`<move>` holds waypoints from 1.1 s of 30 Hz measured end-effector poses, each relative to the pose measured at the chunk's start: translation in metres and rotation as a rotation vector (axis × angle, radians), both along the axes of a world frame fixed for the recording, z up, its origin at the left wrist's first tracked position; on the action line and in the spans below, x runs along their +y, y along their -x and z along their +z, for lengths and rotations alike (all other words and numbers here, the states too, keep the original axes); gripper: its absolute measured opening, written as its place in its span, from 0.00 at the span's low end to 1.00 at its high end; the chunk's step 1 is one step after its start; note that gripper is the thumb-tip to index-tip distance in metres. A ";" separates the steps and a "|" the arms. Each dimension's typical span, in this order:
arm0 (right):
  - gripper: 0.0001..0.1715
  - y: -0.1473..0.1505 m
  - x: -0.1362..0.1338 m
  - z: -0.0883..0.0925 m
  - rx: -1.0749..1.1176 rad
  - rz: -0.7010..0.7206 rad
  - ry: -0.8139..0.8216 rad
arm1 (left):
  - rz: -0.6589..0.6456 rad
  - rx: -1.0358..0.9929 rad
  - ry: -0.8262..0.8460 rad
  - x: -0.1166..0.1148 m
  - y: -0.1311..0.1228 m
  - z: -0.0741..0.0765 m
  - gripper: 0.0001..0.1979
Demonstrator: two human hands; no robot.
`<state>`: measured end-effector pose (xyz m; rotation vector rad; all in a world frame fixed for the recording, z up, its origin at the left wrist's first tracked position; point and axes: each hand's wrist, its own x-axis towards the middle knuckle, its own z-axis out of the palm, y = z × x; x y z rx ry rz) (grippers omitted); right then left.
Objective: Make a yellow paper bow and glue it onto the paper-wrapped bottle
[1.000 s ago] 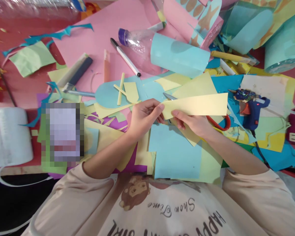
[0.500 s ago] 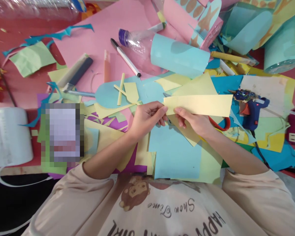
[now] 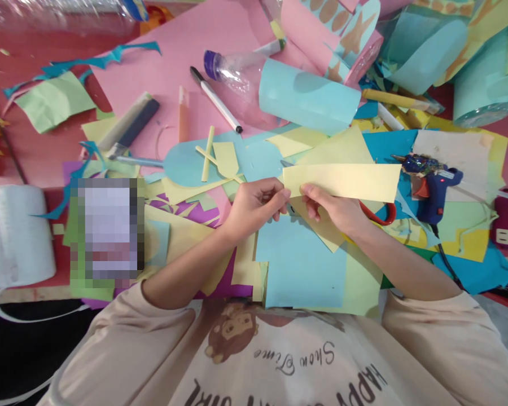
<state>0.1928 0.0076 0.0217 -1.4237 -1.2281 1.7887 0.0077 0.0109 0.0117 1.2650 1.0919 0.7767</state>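
Observation:
A pale yellow paper strip (image 3: 347,181) is held level above the littered table. My left hand (image 3: 262,204) pinches its left end between thumb and fingers. Close beside it, my right hand (image 3: 328,204) grips the strip's lower edge, with the long free end reaching right. Beneath my right wrist shows the red handle of scissors (image 3: 383,213); most of them is hidden by the hand and paper. Just beyond my hands lies a light blue paper piece (image 3: 178,160) with small yellow paper cut-outs (image 3: 226,159) on it.
A plastic bottle wrapped in blue paper (image 3: 309,93) lies ahead, next to a marker (image 3: 215,98). To the right is a blue glue gun (image 3: 434,192) with its cord. A blurred-out rectangle (image 3: 108,228) and a white case (image 3: 19,237) are at left. Paper scraps cover much of the table.
Almost nothing differs. The strip's free right end has tipped very slightly downward, and my left hand has shifted a touch to the right while both hands keep their hold.

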 end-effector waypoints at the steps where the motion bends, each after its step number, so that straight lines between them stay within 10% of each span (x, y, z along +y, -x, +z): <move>1: 0.24 0.000 0.000 0.000 -0.002 0.004 0.001 | -0.003 0.012 0.003 0.000 0.000 0.000 0.14; 12: 0.28 -0.001 0.001 0.002 0.032 0.147 -0.050 | 0.001 0.012 -0.089 0.001 0.004 -0.001 0.17; 20: 0.12 0.001 -0.002 -0.004 0.211 -0.060 -0.116 | -0.027 0.024 -0.143 0.001 0.001 -0.004 0.17; 33: 0.15 0.000 0.001 -0.007 0.204 -0.157 -0.285 | -0.016 0.060 -0.233 -0.001 0.004 -0.011 0.18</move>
